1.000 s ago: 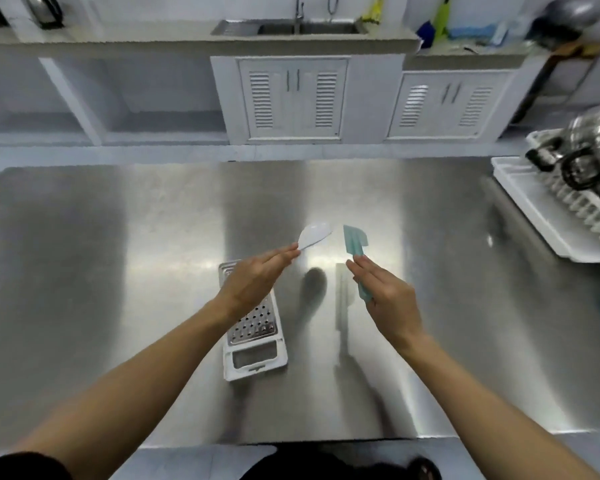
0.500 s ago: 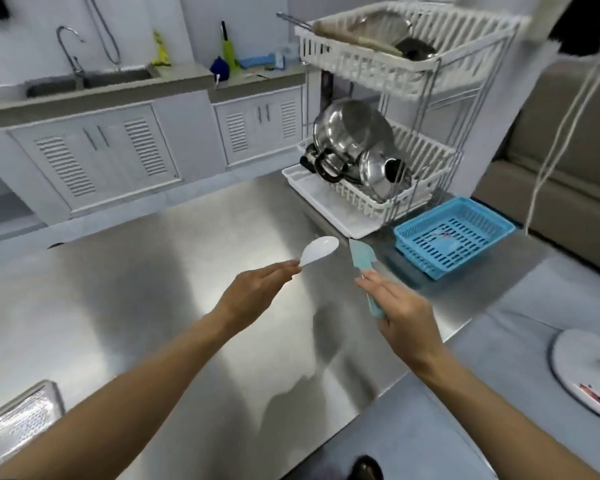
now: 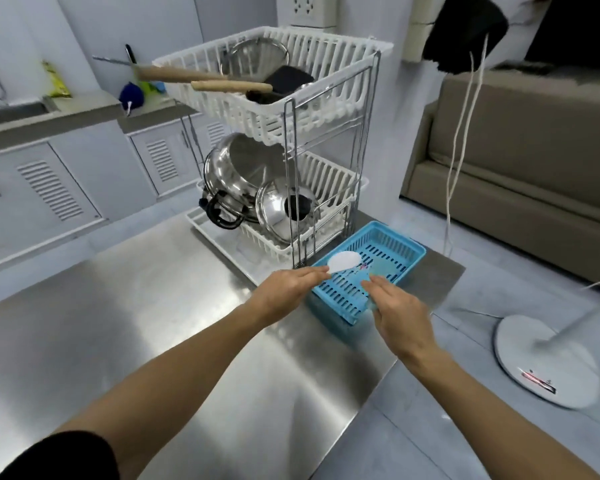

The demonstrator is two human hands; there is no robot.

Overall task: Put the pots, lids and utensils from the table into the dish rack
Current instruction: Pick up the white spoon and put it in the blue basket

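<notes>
My left hand (image 3: pixel 286 291) grips a white rice paddle (image 3: pixel 343 261), its blade out over the near-left rim of a blue slotted basket (image 3: pixel 400 249). My right hand (image 3: pixel 397 315) holds a teal spatula (image 3: pixel 373 275) whose blade lies over the basket's inside; its handle is mostly hidden by my fingers. Behind the basket stands a two-tier white dish rack (image 3: pixel 329 46). A steel pot (image 3: pixel 238 171) and a steel lid (image 3: pixel 284 211) lean in its lower tier. Wooden-handled utensils (image 3: pixel 229 85) and a strainer lie in the upper tier.
The steel table (image 3: pixel 146 317) ends just right of the basket. On the floor to the right is a white fan base (image 3: pixel 548 362). A brown sofa (image 3: pixel 520 150) lies beyond it, and white cords (image 3: pixel 459 140) hang down. Counter cabinets run along the left.
The view swung right from the grater toward the rack. Both hands carried the paddle and the spatula across the table and now hold them over the blue basket.
</notes>
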